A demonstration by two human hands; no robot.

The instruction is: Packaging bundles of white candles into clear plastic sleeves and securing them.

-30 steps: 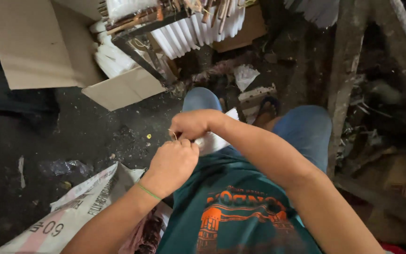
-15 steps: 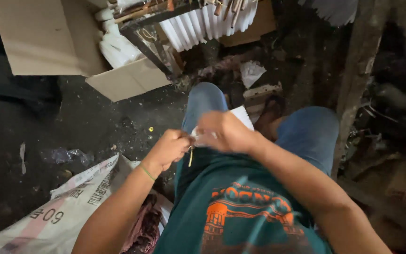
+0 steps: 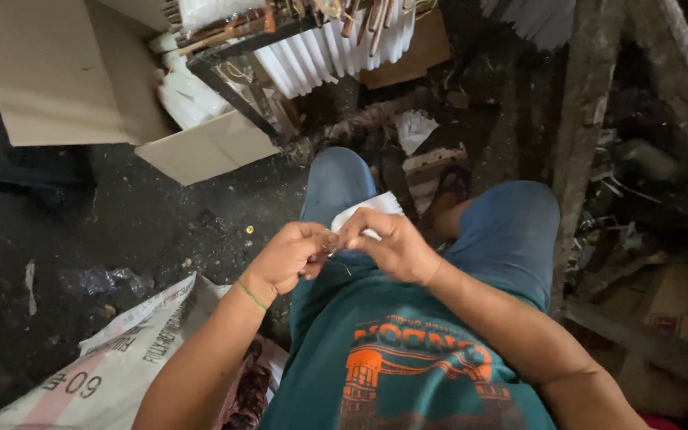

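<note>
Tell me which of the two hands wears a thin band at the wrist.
The left hand: a thin green band circles its wrist, while the right hand has a bare wrist.

At the upper left we see a large open brown cardboard box (image 3: 65,76), its pale flaps spread wide; one flap (image 3: 209,147) juts down toward the dark floor. Just inside its opening lie white plastic-wrapped bundles (image 3: 189,91). At the lower left, beside our left forearm, lies a white woven plastic sack (image 3: 113,362) with pale pink stripes and dark print, crumpled and lying flat. A second piece of brown cardboard (image 3: 408,52) stands at the top centre, behind a row of white sticks. At the far right edge we see a brown cardboard carton (image 3: 674,306) with a small reddish printed patch, partly hidden by timber.
</note>
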